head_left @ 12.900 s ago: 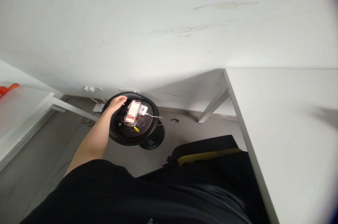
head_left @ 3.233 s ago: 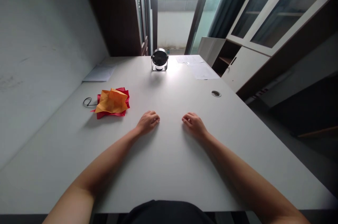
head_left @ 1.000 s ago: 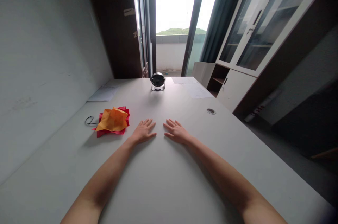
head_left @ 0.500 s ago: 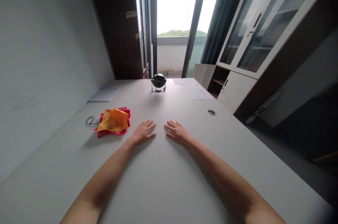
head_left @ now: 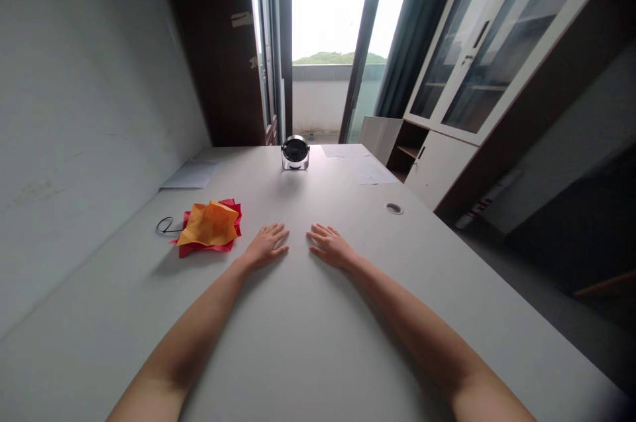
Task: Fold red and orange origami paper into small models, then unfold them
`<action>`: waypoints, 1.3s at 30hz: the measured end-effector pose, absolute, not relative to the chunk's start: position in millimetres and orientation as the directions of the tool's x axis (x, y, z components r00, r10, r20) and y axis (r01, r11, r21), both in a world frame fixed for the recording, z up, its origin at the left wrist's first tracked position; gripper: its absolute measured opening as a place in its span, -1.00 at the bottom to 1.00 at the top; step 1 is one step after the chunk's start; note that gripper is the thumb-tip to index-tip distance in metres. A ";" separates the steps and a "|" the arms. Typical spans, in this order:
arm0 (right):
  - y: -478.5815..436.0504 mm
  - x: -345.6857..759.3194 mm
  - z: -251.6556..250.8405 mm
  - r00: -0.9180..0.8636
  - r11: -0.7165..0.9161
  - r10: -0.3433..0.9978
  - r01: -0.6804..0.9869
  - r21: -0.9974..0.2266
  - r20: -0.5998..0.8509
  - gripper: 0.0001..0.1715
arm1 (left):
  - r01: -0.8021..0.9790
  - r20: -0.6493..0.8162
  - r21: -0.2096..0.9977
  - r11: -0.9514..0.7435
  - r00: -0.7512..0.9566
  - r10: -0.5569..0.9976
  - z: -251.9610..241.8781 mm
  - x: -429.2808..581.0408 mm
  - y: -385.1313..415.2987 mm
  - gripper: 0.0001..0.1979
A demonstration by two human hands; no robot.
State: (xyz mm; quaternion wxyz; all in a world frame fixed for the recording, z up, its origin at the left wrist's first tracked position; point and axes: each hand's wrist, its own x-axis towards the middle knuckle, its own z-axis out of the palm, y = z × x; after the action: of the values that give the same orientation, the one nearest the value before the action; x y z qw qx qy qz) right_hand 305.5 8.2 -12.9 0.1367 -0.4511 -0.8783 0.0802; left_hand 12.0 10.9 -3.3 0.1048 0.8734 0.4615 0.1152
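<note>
My left hand point(head_left: 267, 246) lies flat on the white table point(head_left: 298, 329), fingers spread, holding nothing. Mirroring it a short gap to the right, my right hand point(head_left: 330, 246) also rests palm down with its fingers apart and nothing in them. Just left of my left hand, without touching it, is a folded orange sheet point(head_left: 209, 223) on top of a red one point(head_left: 236, 207); whether they are paper or cloth I cannot tell. A black loop of cord point(head_left: 165, 226) sticks out from their left side.
A round black device in a silver stand point(head_left: 295, 154) is at the table's far end. White sheets of paper lie at the back left point(head_left: 191, 174) and back right point(head_left: 372, 170). A cable hole point(head_left: 394, 209) is set in the right side. A wall borders the left; a cabinet point(head_left: 442, 157) stands beyond the right edge.
The whole view has shifted slightly, so everything appears a little farther left and up. Both hands stay flat on the table, and the objects keep their places.
</note>
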 end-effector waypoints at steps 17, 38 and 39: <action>8.3 305.5 -12.8 -0.556 0.581 0.814 0.767 -0.272 0.169 -0.36 | 0.781 0.111 0.293 -0.552 0.545 0.831 -7.4 10.8 13.6 -0.39; 8.3 306.8 -10.7 -0.552 0.582 0.813 0.758 -0.295 0.184 -0.38 | 0.776 0.120 0.298 -0.555 0.547 0.829 -4.4 11.7 11.7 -0.40; 8.5 307.4 -10.6 -0.552 0.583 0.812 0.755 -0.299 0.190 -0.38 | 0.776 0.123 0.296 -0.556 0.547 0.828 -5.2 11.7 12.0 -0.40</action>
State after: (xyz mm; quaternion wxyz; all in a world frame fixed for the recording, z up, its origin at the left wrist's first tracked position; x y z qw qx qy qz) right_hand 307.4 8.5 -10.6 0.1550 -0.4471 -0.8762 0.0917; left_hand 11.7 12.0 -5.2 0.1039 0.8733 0.4594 0.1249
